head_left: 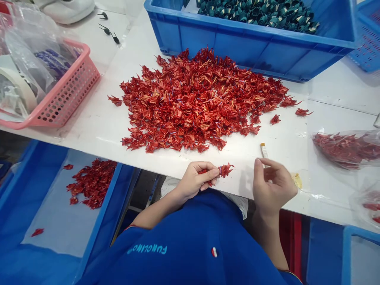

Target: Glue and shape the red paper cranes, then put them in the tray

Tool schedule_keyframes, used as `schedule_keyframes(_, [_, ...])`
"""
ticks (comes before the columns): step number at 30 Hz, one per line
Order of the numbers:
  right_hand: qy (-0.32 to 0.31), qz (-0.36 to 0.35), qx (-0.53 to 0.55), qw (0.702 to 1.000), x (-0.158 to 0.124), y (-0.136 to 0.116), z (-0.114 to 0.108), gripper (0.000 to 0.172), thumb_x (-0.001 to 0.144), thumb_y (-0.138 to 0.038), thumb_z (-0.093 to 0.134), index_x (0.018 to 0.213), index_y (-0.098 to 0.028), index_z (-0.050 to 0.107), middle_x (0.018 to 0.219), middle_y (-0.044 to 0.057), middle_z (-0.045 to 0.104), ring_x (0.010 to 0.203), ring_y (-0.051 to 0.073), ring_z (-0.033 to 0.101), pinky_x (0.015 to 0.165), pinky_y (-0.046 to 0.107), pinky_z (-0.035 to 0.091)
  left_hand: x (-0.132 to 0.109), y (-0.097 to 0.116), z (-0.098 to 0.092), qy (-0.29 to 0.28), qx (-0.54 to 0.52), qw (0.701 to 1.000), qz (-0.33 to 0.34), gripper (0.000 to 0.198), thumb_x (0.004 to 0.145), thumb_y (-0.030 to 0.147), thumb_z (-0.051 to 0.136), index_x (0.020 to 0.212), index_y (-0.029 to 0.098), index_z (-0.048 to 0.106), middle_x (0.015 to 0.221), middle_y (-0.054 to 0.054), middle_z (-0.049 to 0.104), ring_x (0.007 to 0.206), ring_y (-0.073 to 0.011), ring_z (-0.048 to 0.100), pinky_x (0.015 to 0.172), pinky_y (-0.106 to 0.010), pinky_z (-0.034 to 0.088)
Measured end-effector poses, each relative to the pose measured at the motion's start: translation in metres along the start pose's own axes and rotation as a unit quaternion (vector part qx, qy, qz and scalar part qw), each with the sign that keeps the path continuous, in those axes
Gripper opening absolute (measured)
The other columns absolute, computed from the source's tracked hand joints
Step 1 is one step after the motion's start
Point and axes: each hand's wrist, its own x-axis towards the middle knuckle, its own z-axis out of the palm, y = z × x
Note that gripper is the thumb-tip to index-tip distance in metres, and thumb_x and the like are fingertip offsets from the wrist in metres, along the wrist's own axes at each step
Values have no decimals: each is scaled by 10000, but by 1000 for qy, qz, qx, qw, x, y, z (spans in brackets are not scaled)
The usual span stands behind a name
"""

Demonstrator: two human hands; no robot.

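My left hand (198,178) is closed just over the table's front edge, its thumb and fingers pinching a small red spiky piece (226,170). More red shows between its fingers. To the right, my right hand (273,188) is raised above the table edge with its fingers curled and the thumb tip near the index fingertip. Anything it might hold is too small or hidden to make out. A short stick (263,149) with a brownish end and pale body shows just behind those fingers. Beyond both hands spreads a large pile of similar red pieces (196,107).
A blue crate (252,47) with dark green pieces (255,14) stands behind the pile. Left is a pink basket (69,93) of bags and tape. Below it, a blue bin (101,221) holds more red pieces. Bagged red pieces (347,150) lie right.
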Motion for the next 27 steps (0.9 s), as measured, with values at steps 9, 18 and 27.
schedule_keyframes(9, [-86, 42, 65, 993, 2, 4, -5, 118, 832, -285, 691, 909, -196, 692, 686, -4, 660, 444, 91, 494, 422, 243, 432, 0, -4, 1, 14, 23, 999, 21, 437, 644, 524, 816, 669, 117, 658, 511, 13, 558, 381, -30, 384, 342, -171, 225])
schedule_keyframes(18, [-318, -29, 235, 918, -4, -23, -9, 186, 853, -117, 652, 993, -234, 688, 979, 47, 723, 827, 162, 699, 626, 267, 592, 0, -5, 2, -19, 114, 991, 72, 407, 699, 510, 784, 652, 127, 654, 586, 20, 573, 343, -17, 373, 336, -186, 262])
schedule_keyframes(27, [306, -177, -57, 934, 106, 36, -80, 136, 864, -225, 665, 985, -170, 697, 1076, 119, 674, 971, 268, 695, 705, 371, 604, 2, -7, -4, -7, 119, 990, 73, 352, 736, 451, 765, 647, 137, 631, 590, 12, 584, 362, -30, 405, 339, -172, 254])
